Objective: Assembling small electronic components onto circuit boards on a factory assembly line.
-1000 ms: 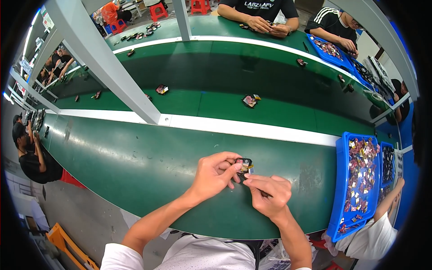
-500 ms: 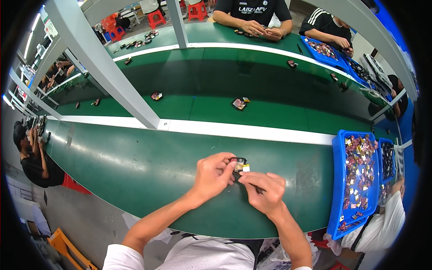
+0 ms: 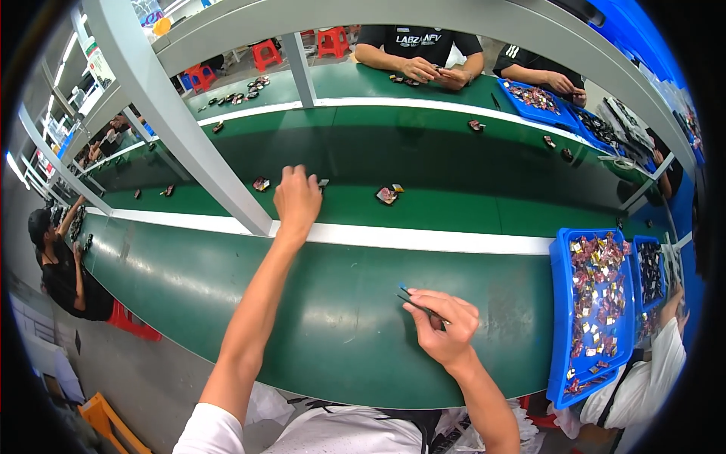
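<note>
My left hand [image 3: 297, 203] reaches over the green conveyor belt [image 3: 348, 144], its fingers curled down. A small white tab [image 3: 324, 183] shows at their right side, and the rest of the small black case with a circuit board is hidden under the hand. Above the near green worktop [image 3: 325, 303], my right hand [image 3: 446, 325] is closed round dark tweezers [image 3: 412, 296] whose prongs stand slightly apart, with a bit of blue at one tip. Two similar small cases lie on the belt: one [image 3: 262, 184] left of my left hand, another [image 3: 387, 195] to its right.
A blue tray [image 3: 561, 318] of small circuit parts stands at the right end of the worktop, a smaller blue tray [image 3: 649, 265] of black parts beyond it. A grey upright post [image 3: 189, 136] rises at the left. Co-workers sit across the belt and at both sides.
My left hand has moved from the worktop forward and left over the belt, taking the small case away from the tweezers. My right hand stays about where it was. The view has shifted slightly.
</note>
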### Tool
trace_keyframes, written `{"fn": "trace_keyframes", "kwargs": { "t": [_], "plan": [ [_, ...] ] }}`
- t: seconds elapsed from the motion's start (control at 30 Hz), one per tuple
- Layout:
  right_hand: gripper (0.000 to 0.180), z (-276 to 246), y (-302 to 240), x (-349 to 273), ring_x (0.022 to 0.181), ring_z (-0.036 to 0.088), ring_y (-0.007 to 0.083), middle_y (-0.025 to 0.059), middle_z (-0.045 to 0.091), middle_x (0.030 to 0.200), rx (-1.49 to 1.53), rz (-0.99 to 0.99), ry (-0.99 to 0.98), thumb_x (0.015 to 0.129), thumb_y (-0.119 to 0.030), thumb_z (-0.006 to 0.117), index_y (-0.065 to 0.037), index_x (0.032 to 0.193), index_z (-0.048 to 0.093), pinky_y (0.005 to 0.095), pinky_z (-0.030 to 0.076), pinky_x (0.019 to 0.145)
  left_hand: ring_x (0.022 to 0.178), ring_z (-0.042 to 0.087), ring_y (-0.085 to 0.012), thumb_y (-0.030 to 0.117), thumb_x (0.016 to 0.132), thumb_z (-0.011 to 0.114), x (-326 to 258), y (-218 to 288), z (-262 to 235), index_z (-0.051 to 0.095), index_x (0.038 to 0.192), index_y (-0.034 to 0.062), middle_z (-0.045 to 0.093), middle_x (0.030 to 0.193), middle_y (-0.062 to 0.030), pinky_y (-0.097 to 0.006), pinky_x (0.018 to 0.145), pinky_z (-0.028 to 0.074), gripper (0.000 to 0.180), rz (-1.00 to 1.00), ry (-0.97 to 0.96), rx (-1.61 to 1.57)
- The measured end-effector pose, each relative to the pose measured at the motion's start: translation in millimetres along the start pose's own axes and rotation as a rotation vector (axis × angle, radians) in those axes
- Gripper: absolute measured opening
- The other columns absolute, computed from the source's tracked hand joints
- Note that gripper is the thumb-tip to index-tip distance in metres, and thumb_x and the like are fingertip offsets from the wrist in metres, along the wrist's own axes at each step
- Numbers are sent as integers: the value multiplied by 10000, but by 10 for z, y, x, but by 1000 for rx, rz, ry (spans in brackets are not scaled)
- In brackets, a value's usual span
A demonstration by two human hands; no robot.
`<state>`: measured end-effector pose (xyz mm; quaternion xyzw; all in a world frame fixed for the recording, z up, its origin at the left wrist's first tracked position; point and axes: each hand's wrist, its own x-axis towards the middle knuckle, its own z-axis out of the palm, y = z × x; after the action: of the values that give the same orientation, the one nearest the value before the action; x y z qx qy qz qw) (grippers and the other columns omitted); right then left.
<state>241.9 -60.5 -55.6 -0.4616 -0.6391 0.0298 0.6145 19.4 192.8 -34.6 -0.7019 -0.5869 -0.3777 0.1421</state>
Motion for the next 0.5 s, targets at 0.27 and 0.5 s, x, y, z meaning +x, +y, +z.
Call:
{"fn": "trace_keyframes", "kwargs": {
  "t": [0.27, 0.5],
  "plan": [
    [187, 19, -47, -3, 647, 728, 162, 74, 778, 860, -23, 19, -47, 713, 15, 835, -53, 860, 742, 237, 451, 488, 554, 663, -155, 164, 868, 752, 58, 705, 381, 701, 1001, -91, 729, 769, -108, -294, 469, 529, 292, -214, -702, -589],
    [172, 54, -67, -7, 476, 588, 114, 75, 781, 863, 12, 61, -33, 717, 10, 838, -51, 846, 741, 234, 385, 430, 498, 586, -92, 133, 868, 761, 10, 670, 229, 681, 894, -34, 720, 741, -71, -254, 414, 423, 187, -399, -776, -660]
  ]
}}
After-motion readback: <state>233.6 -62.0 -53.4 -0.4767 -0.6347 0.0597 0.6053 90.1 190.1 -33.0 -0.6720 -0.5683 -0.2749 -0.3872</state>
